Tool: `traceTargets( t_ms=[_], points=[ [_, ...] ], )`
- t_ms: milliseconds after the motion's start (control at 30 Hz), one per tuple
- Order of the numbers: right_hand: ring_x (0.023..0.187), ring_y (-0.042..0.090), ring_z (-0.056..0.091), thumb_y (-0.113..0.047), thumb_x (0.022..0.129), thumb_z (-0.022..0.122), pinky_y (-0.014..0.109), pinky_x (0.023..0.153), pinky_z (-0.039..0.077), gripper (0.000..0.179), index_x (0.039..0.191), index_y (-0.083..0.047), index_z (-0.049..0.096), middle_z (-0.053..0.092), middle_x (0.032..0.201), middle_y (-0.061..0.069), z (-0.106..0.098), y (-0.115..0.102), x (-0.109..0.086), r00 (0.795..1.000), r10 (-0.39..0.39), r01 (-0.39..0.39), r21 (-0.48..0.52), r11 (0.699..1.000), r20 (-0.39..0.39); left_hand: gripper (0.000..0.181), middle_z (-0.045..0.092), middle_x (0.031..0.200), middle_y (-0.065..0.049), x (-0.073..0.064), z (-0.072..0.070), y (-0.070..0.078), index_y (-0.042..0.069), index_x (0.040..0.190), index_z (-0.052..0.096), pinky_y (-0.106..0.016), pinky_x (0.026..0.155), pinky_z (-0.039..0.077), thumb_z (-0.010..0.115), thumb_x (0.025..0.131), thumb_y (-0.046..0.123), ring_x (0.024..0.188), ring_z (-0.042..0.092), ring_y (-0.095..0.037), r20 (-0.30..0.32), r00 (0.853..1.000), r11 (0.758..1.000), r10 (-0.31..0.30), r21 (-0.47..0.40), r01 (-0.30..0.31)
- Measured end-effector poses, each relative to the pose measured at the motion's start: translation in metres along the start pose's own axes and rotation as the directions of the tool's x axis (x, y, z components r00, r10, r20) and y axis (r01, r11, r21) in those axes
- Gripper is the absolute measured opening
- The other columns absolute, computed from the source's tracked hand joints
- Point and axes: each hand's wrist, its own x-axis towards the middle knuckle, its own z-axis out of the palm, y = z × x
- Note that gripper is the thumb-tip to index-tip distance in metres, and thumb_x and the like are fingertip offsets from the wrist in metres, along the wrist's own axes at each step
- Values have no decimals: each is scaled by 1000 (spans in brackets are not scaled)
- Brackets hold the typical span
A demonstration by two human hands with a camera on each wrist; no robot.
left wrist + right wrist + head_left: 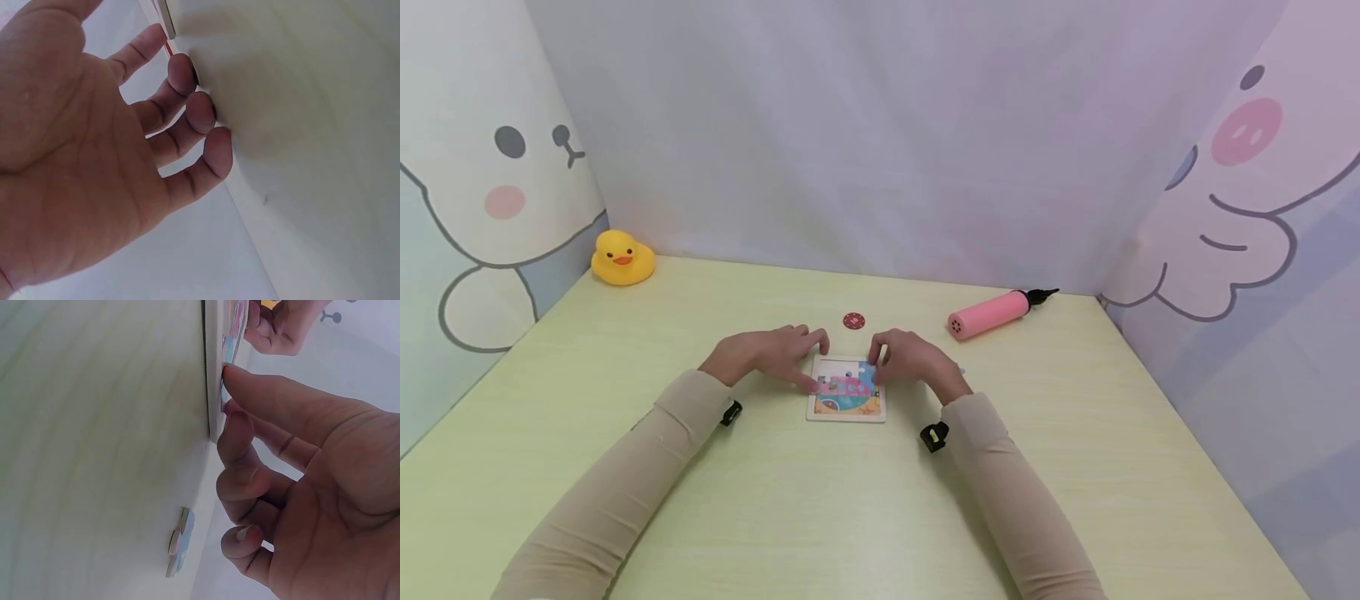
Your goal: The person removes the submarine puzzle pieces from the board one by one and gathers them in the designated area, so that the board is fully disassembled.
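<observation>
A small jigsaw puzzle (844, 387) lies in a white frame on the table, part of its bare backing showing at the upper left; its picture has blue, pink and sandy parts. My left hand (778, 354) is at the frame's left side, thumb at its edge and the other fingers loosely bent beyond the upper left corner. At the upper right, the thumb and index finger of my right hand (910, 357) pinch a blue puzzle piece (224, 395) low over the frame. A loose puzzle piece (180, 542) lies on the table beside the right hand.
Behind the puzzle lies a red round chip (853, 321). A pink hand pump (992, 315) with a black nozzle rests at the back right. At the back left corner sits a yellow rubber duck (622, 260). Cartoon-printed walls enclose the table's sides.
</observation>
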Motion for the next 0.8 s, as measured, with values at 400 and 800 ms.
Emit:
traceTargets(
  t_ms=[400, 800],
  points=[
    [90, 22, 55, -14, 89, 77, 35, 78, 44, 24, 106, -13, 60, 61, 100, 7, 3, 4, 3, 1000, 0, -1, 37, 999, 11, 60, 50, 113, -9, 1, 1, 0, 17, 129, 42, -46, 91, 42, 76, 87, 44, 106, 47, -29, 6, 1000, 1000, 4, 4, -4],
    [89, 21, 53, -14, 88, 77, 33, 77, 43, 19, 99, -12, 62, 59, 96, 5, 4, 2, 7, 1000, -27, 27, 20, 999, -1, 61, 50, 113, -8, 0, 3, -4, 17, 129, 43, -45, 91, 42, 76, 87, 45, 106, 47, -28, 5, 1000, 1000, -8, 2, 8]
  ],
)
